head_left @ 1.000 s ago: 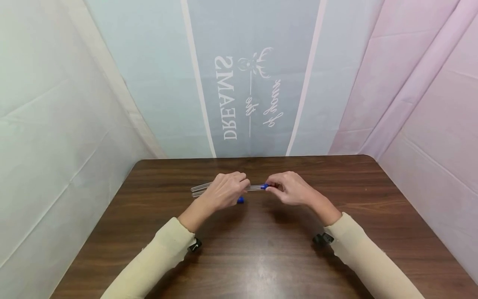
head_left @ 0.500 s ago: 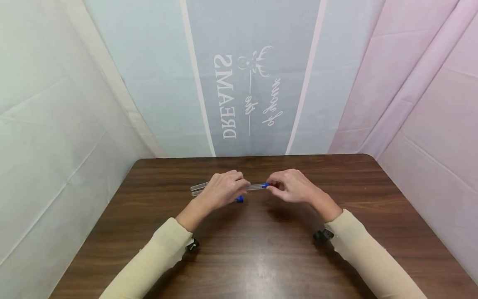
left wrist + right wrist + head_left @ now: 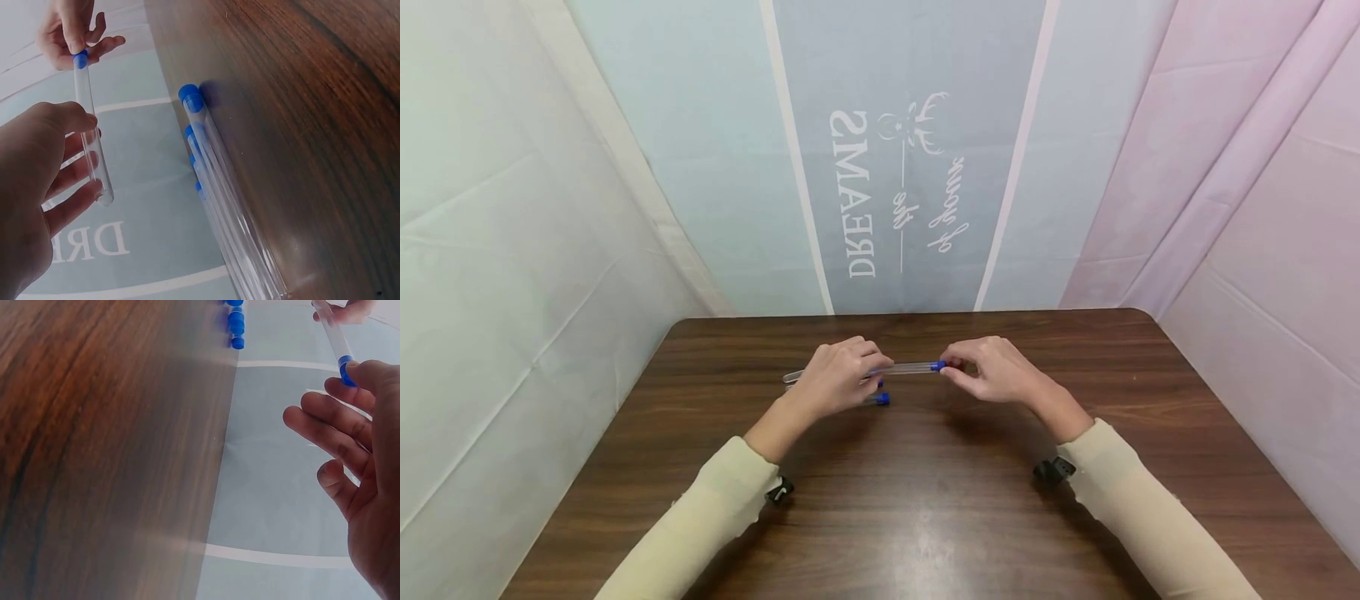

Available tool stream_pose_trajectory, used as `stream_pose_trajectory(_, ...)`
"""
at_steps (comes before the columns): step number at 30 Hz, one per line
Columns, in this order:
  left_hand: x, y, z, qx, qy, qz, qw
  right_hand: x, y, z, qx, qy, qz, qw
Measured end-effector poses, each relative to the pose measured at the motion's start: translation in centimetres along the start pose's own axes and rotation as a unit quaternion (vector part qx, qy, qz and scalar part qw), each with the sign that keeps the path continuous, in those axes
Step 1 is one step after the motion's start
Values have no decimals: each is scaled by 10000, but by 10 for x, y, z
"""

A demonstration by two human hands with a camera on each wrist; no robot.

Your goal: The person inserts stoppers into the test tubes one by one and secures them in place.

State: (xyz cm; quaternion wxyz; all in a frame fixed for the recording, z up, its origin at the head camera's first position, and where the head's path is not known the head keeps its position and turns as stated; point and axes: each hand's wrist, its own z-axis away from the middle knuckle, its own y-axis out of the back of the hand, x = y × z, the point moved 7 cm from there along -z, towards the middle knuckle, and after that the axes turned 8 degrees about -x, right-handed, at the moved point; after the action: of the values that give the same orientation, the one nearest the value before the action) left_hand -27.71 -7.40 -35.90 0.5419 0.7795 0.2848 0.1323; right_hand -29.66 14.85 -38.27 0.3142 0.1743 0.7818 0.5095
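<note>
Between my two hands a clear test tube [image 3: 910, 368] with a blue stopper [image 3: 937, 367] is held nearly level above the table. My left hand [image 3: 844, 375] grips the tube's body toward its rounded end, thumb against fingers, as the left wrist view shows. The stopper is pinched between thumb and forefinger of my right hand [image 3: 997, 371]; its other fingers stand loose in the right wrist view. Below my left hand lie several more stoppered test tubes [image 3: 225, 200], side by side on the table, largely covered by that hand in the head view. The held tube looks empty.
The dark wooden table [image 3: 917, 500] runs back to a printed cloth backdrop [image 3: 910, 167]. Pale cloth walls [image 3: 512, 250] stand at both sides. Each wrist bears a black camera, such as the right one [image 3: 1054, 471].
The held test tube has risen slightly and shifted a little, with more of its body now showing between the hands. My left hand has moved slightly left, my right slightly right.
</note>
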Motion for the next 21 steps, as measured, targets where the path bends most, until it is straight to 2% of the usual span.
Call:
stream_pose_trajectory(5,0,-1,0,-100,80,144,9998,-2,0,0,141,140,76,9998)
stream_pose_trajectory(11,-2,-7,-2,-514,388,289,9975,-8,2,-1,390,405,375,9977)
stream_pose_trajectory(14,-2,-9,-2,-626,460,186,9968,-9,-1,-1,417,433,495,9970)
stream_pose_trajectory(21,3,-9,-1,-639,300,-239,9972,-10,-11,-2,301,372,429,9979)
